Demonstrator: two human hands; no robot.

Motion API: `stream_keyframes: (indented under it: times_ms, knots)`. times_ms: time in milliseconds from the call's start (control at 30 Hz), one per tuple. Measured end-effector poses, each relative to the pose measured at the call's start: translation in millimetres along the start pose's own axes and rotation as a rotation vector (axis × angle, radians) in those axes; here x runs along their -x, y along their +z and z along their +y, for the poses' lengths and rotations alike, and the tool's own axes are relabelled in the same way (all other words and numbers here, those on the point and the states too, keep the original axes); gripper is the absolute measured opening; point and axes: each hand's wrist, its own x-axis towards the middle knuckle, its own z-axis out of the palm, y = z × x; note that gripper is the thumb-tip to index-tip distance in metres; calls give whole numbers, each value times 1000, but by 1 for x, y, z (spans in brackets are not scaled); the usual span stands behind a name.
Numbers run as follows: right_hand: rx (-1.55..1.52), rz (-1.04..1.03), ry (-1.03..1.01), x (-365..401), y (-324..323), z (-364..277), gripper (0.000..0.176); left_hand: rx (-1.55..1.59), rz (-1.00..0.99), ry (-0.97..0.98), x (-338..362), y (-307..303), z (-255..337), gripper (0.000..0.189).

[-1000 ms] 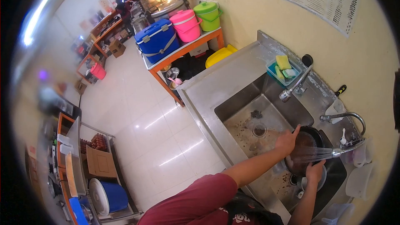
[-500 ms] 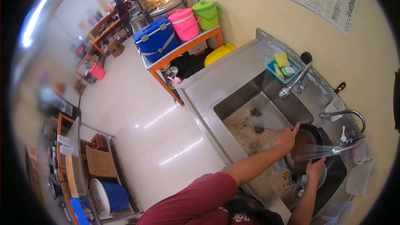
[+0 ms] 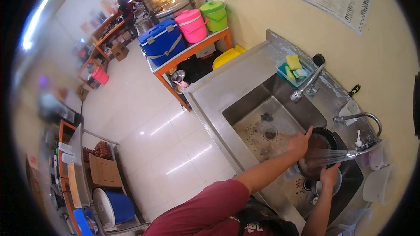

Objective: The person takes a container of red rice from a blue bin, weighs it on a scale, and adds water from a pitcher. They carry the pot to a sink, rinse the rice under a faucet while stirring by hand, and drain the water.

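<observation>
A black round pan (image 3: 321, 146) is tilted over the divider of a steel double sink (image 3: 245, 109). My left hand (image 3: 299, 143) grips its near-left rim. My right hand (image 3: 329, 175) holds its lower rim. A spray nozzle (image 3: 355, 153) on the right shoots water into the pan's dark, wet inside. Below the pan, in the right basin, lies a small metal dish (image 3: 334, 189), partly hidden by my right hand.
Two more taps (image 3: 306, 88) (image 3: 361, 116) stand behind the sink, beside a teal tray of sponges (image 3: 292, 71). Food bits litter the left basin around its drain (image 3: 269, 133). An orange table (image 3: 192, 52) holds blue, pink and green containers. Tiled floor lies left.
My view has shifted slightly. Both hands stay on the pan under the spray, with almost no movement.
</observation>
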Motion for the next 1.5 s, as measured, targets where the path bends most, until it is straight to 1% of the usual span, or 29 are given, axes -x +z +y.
stream_keyframes:
  times_ms: [133,233,300,333,367,400,433,467,533,600,700,800,900,967,1000,1100,1200,1300,1400,1500]
  knots:
    - [-5,-11,11,-1,2,3,69,-10,-26,-3,10,-13,7,74]
    - [-134,-9,-7,2,-1,4,71,-71,-33,-4,20,-32,7,75]
    - [-151,114,-116,5,0,0,69,-157,-62,3,23,-39,10,74]
    - [-210,141,-129,5,2,-2,68,-10,-122,-11,24,-50,9,74]
    - [-127,290,-177,6,10,2,67,-8,-41,23,9,-25,-3,73]
    - [-83,439,-243,18,-1,-11,59,1,-60,43,6,-21,-5,75]
    - [8,487,-304,27,-11,-15,49,-15,-102,19,4,-22,-1,78]
    - [45,518,-388,31,-13,-16,44,-35,-52,38,-9,0,-10,83]
    - [49,337,-477,38,-13,-17,41,-37,-96,14,-8,-4,-4,87]
    - [-17,-52,-402,30,-4,-22,62,-51,-96,25,-7,0,-1,86]
    - [338,-264,-229,34,-7,-48,92,-59,-66,33,-8,3,-1,83]
    - [386,-448,-107,11,10,-60,114,-54,-74,27,-2,-4,2,79]
    - [442,-332,-51,-2,57,-53,114,-61,-71,34,-2,-4,2,76]
    - [416,-262,-95,-22,96,-34,103,-63,-61,37,-3,-2,0,74]
    - [402,-227,-114,-30,105,-28,97,-61,-56,36,-2,-1,0,74]
    - [250,-625,-129,-36,66,-45,77,-58,-39,53,-4,3,-4,73]
    - [-18,-395,-245,-19,48,-49,67,-47,-47,59,-7,3,-6,72]
    - [-28,-392,-210,-15,25,-68,76,-35,-79,25,-6,-2,1,72]
    - [199,-311,-257,-11,16,-93,83,-31,-88,18,-4,-3,3,72]
    - [458,-285,-221,-32,58,-102,92,-49,-89,22,1,-9,6,71]
